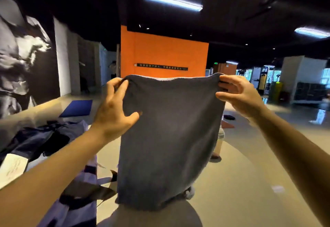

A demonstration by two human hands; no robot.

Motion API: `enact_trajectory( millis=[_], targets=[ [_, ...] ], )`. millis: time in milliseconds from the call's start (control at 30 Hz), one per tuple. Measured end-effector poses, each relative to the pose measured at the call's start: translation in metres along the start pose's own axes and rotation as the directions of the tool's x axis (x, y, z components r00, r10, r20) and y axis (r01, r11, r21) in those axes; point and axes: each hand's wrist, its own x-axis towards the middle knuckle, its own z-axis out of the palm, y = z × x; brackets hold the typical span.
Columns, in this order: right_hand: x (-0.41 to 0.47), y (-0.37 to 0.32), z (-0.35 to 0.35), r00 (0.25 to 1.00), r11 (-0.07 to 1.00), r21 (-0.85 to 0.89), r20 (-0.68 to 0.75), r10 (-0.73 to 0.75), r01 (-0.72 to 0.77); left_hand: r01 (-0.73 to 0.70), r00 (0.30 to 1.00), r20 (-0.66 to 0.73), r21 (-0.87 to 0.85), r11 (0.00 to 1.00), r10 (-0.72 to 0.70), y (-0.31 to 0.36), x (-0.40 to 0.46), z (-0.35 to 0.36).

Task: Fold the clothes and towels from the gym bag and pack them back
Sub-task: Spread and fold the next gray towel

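A dark grey towel [171, 137] hangs upright in front of me, doubled over, its lower edge near my lap. My left hand [114, 107] pinches its top left corner, thumb on the near side of the cloth. My right hand [239, 96] pinches the top right corner, the other fingers spread. The dark navy gym bag [41, 137] lies open on the floor to the left, apart from both hands. Purple and dark patterned clothing [80, 200] lies below my left forearm.
A white paper sheet [12, 169] lies at the left by the bag. A bottle [218, 142] stands on the floor behind the towel's right edge. A blue mat [76, 108] lies further back left. An orange wall [164, 55] faces me across a glossy floor.
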Motion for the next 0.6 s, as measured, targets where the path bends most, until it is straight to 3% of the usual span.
enact_trajectory(
  millis=[67, 133, 200, 367, 467, 600],
  targets=[
    [0.021, -0.018, -0.01, 0.988, 0.951, -0.266, 0.041, -0.152, 0.158, -0.207, 0.977, -0.008, 0.206, 0.956, 0.213, -0.004, 0.031, -0.009],
    [0.035, -0.032, -0.019, 0.942, 0.74, -0.591, 0.114, -0.316, 0.32, -0.276, 0.954, 0.005, 0.409, 0.87, 0.3, -0.01, 0.058, -0.017],
    [0.045, -0.044, -0.027, 0.874, 0.529, -0.737, 0.171, -0.455, 0.42, -0.255, 0.959, 0.034, 0.539, 0.803, 0.282, -0.011, 0.079, -0.026],
    [0.075, -0.08, -0.052, 0.78, 0.058, -0.948, 0.221, -0.585, 0.312, -0.218, 0.955, 0.013, 0.711, 0.668, 0.297, -0.01, 0.12, -0.053],
    [0.086, -0.111, -0.069, 0.752, -0.004, -0.975, 0.175, -0.636, 0.223, -0.188, 0.946, -0.02, 0.779, 0.598, 0.323, 0.0, 0.142, -0.078],
    [0.091, -0.15, -0.085, 0.675, -0.01, -0.99, 0.101, -0.731, 0.138, -0.16, 0.92, -0.06, 0.844, 0.511, 0.387, 0.022, 0.167, -0.114]
  ],
)
